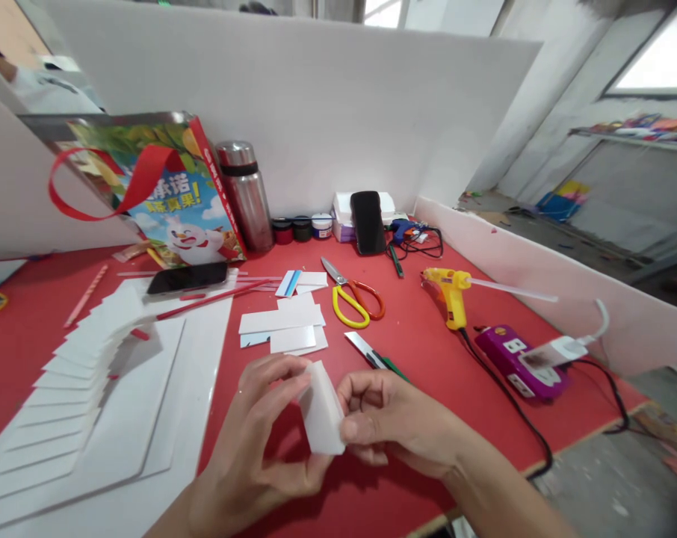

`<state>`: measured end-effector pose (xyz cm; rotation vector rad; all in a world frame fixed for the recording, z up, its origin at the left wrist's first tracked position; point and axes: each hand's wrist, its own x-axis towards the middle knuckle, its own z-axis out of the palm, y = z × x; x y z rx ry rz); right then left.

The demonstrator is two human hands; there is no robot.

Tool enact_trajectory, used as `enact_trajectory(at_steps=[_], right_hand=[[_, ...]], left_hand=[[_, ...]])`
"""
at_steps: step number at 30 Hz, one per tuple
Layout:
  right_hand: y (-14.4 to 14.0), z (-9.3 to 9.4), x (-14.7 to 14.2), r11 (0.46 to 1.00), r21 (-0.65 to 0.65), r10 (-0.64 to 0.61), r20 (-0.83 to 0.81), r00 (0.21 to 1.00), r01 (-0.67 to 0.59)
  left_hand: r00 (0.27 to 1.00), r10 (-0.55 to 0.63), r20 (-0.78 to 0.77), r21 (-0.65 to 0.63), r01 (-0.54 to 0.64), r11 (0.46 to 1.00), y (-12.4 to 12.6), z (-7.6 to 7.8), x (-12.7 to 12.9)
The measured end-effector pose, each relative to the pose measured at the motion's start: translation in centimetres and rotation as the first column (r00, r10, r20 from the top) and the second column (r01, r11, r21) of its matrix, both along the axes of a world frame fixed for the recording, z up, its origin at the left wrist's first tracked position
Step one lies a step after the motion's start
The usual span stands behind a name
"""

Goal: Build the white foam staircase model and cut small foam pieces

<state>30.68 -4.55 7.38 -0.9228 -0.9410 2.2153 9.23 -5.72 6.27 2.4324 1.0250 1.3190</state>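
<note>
Between my two hands, above the near part of the red table, is a small folded white card piece (320, 412), tilted on edge. My left hand (265, 430) grips it from the left, fingers at its top and thumb near its lower edge. At its right side, my right hand (386, 418) pinches the lower corner between thumb and fingers. Just beyond lie flat white card strips (282, 321) in a loose pile. A utility knife (376, 356) with a green handle rests past my right hand, partly hidden. Scissors (353, 295) with yellow and orange handles lie farther back.
A stepped white card model (69, 396) on a white board fills the left. A yellow glue gun (450, 295), its cable and a purple power box (521, 362) occupy the right. Behind stand a gift bag (175, 194), steel flask (246, 194), jars and phones. White panels (294, 112) border the table.
</note>
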Motion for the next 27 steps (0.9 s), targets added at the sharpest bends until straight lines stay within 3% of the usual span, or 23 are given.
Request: enact_trajectory(at_steps=[5, 11, 16, 27], right_hand=[[-0.1, -0.7, -0.3, 0.999, -0.048, 0.016, -0.117, 0.993, -0.022], [-0.3, 0.5, -0.3, 0.996, -0.034, -0.082, 0.007, 0.997, 0.082], [-0.5, 1.4, -0.3, 0.988, 0.088, -0.135, 0.135, 0.982, 0.124], [-0.9, 1.2, -0.5, 0.949, 0.291, -0.218, 0.340, 0.915, 0.118]], left_hand=[[0.999, 0.022, 0.026, 0.024, -0.023, 0.999, -0.2, 0.1, 0.2], [0.996, 0.060, -0.064, 0.013, -0.060, 0.998, 0.1, 0.1, 0.2], [0.994, 0.042, -0.099, -0.007, -0.043, 0.999, 0.2, 0.1, 0.1], [0.979, 0.098, -0.178, 0.026, -0.095, 0.995, 0.4, -0.5, 0.0]])
